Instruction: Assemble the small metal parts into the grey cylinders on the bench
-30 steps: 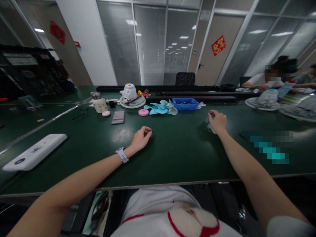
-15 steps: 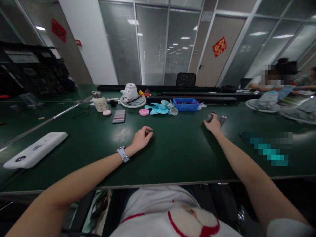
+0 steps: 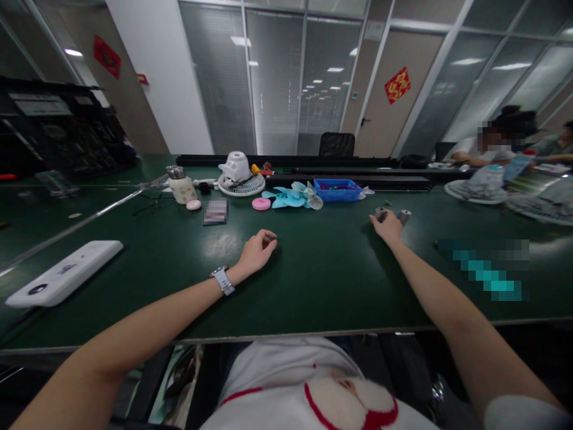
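My left hand (image 3: 258, 249) rests on the green tabletop, palm turned inward, fingers loosely bent and apart, holding nothing. Farther right, my right hand (image 3: 387, 227) has its thumb and forefinger around a short grey metal cylinder (image 3: 381, 213), whose round end shows between them. A second grey cylinder (image 3: 404, 216) stands close against the right side of that hand; whether the hidden fingers touch it, I cannot tell. Just beyond the fingertips lies a small thin dark piece (image 3: 388, 203). A blue plastic basket (image 3: 338, 192) and light blue fan blades (image 3: 293, 196) sit farther back.
A white fan part on a round grille (image 3: 242, 185), a bottle (image 3: 182, 186) and a pink disc (image 3: 261, 204) line the back. A long white device (image 3: 67, 272) lies left, a blurred teal item (image 3: 487, 272) right. People sit at the far right.
My right forefinger has drawn back slightly from the small dark piece, which now lies apart from it. The cylinder's end shows more plainly. My left hand has stayed still.
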A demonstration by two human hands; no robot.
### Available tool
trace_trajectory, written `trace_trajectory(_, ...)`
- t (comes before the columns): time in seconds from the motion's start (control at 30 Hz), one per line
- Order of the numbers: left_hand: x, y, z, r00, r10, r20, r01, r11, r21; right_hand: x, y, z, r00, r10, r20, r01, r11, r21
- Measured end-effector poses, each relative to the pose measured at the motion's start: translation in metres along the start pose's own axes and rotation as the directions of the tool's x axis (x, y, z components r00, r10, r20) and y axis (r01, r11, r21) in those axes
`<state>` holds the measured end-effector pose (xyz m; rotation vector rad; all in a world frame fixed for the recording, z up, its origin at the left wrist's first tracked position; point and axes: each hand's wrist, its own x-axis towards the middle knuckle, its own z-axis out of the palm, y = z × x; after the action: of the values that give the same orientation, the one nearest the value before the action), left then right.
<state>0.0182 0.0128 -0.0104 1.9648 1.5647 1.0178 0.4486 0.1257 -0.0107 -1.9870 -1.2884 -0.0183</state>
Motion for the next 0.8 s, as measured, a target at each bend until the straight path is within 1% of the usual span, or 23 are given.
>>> trace_trajectory(0.07, 0.000, -0.001, 0.000, 1.000, -0.001, -0.003, 0.001, 1.000, -0.004, -0.009, -0.013, 0.000, 0.998, -0.057, 0.022, 0.055, 0.993, 0.101)
trace_trajectory(0.13, -0.001, -0.001, -0.001, 1.000, 0.010, 0.002, -0.010, 1.000, -0.017, -0.027, -0.034, 0.005, 0.984, -0.167, 0.060, 0.151, 0.967, 0.207)
trace_trajectory(0.2, -0.002, 0.001, -0.001, 0.999, 0.037, 0.011, -0.036, 0.998, -0.043, -0.056, -0.063, 0.013, 0.947, -0.298, 0.123, 0.252, 0.921, 0.296)
trace_trajectory(0.23, -0.003, 0.003, -0.002, 0.998, 0.055, 0.016, -0.054, 0.997, -0.061, -0.074, -0.078, 0.016, 0.912, -0.377, 0.162, 0.303, 0.885, 0.353)
trace_trajectory(0.27, -0.004, 0.005, -0.002, 0.997, 0.075, 0.021, -0.073, 0.994, -0.079, -0.093, -0.093, 0.018, 0.870, -0.451, 0.200, 0.345, 0.846, 0.406)
trace_trajectory(0.3, -0.005, 0.007, -0.002, 0.995, 0.099, 0.023, -0.097, 0.991, -0.096, -0.113, -0.107, 0.019, 0.811, -0.533, 0.241, 0.384, 0.796, 0.467)
trace_trajectory(0.33, -0.006, 0.009, -0.002, 0.992, 0.127, 0.025, -0.124, 0.986, -0.111, -0.133, -0.120, 0.018, 0.718, -0.637, 0.279, 0.412, 0.713, 0.567)
trace_trajectory(0.37, -0.007, 0.012, -0.002, 0.987, 0.157, 0.029, -0.152, 0.981, -0.121, -0.152, -0.130, 0.016, 0.641, -0.705, 0.303, 0.418, 0.651, 0.633)
trace_trajectory(0.4, -0.008, 0.015, -0.002, 0.983, 0.183, 0.035, -0.177, 0.976, -0.129, -0.168, -0.138, 0.013, 0.571, -0.756, 0.319, 0.409, 0.599, 0.688)
trace_trajectory(0.43, -0.009, 0.017, -0.002, 0.979, 0.200, 0.042, -0.192, 0.972, -0.137, -0.181, -0.143, 0.009, 0.526, -0.784, 0.330, 0.391, 0.568, 0.725)
trace_trajectory(0.47, -0.010, 0.020, -0.003, 0.977, 0.208, 0.054, -0.199, 0.969, -0.146, -0.191, -0.147, 0.006, 0.504, -0.793, 0.343, 0.371, 0.557, 0.743)
trace_trajectory(0.53, -0.012, 0.024, -0.004, 0.973, 0.215, 0.088, -0.198, 0.966, -0.164, -0.201, -0.148, 0.002, 0.492, -0.793, 0.358, 0.341, 0.554, 0.759)
trace_trajectory(0.63, -0.014, 0.027, -0.005, 0.964, 0.242, 0.112, -0.222, 0.961, -0.166, -0.203, -0.146, 0.001, 0.484, -0.799, 0.357, 0.357, 0.553, 0.753)
trace_trajectory(0.73, -0.014, 0.028, -0.004, 0.958, 0.273, 0.094, -0.256, 0.953, -0.159, -0.200, -0.145, 0.001, 0.478, -0.800, 0.363, 0.397, 0.565, 0.723)
trace_trajectory(0.8, -0.013, 0.028, -0.002, 0.955, 0.285, 0.084, -0.270, 0.950, -0.158, -0.201, -0.145, 0.000, 0.466, -0.804, 0.370, 0.408, 0.566, 0.717)
